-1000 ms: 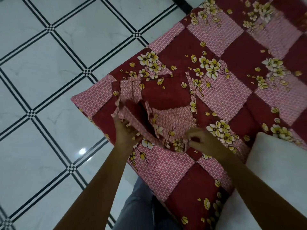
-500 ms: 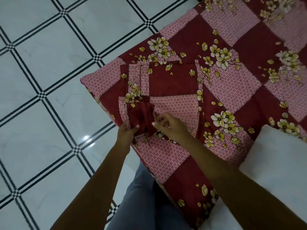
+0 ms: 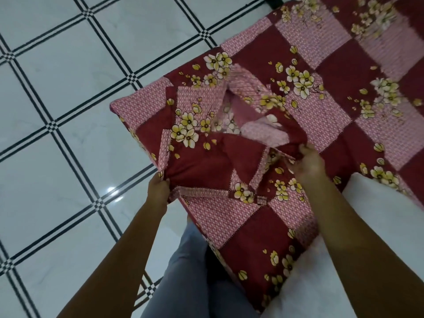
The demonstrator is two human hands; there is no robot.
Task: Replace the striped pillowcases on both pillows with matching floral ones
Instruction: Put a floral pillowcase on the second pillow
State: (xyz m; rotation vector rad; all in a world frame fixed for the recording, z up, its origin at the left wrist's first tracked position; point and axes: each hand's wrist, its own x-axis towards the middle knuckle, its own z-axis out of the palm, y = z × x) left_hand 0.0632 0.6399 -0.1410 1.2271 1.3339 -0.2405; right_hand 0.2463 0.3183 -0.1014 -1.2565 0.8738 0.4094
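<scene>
Both forearms reach forward from the bottom edge, bare, roughly parallel, the left one angled a bit rightward. Left hand [image 3: 158, 187] sits low at the near-left corner of the bed [image 3: 339, 72], back of the hand to the camera, fingers curled under and pinching the left end of the floral pillowcase [image 3: 213, 157]. Right hand [image 3: 306, 165] sits higher and further in, fingers curled too, gripping a bunched fold at the pillowcase's right end. Fingertips of both hands are hidden in the cloth.

The pillowcase is stretched between the two hands, lifted slightly off the bed corner, only partly unfolded. The held edge runs left to right, rising toward the right hand. The rest of the cloth drapes away from the person. Its folds part in the middle and the paler reverse side shows. Maroon and pink checks with yellow-white flowers, same print as the bed sheet under it.

A bare white pillow [image 3: 385, 221] lies on the bed just right of the right forearm. White tiled floor [image 3: 57, 99] with black lines at left. Grey-blue trousers [image 3: 188, 271] below, against the bed edge.
</scene>
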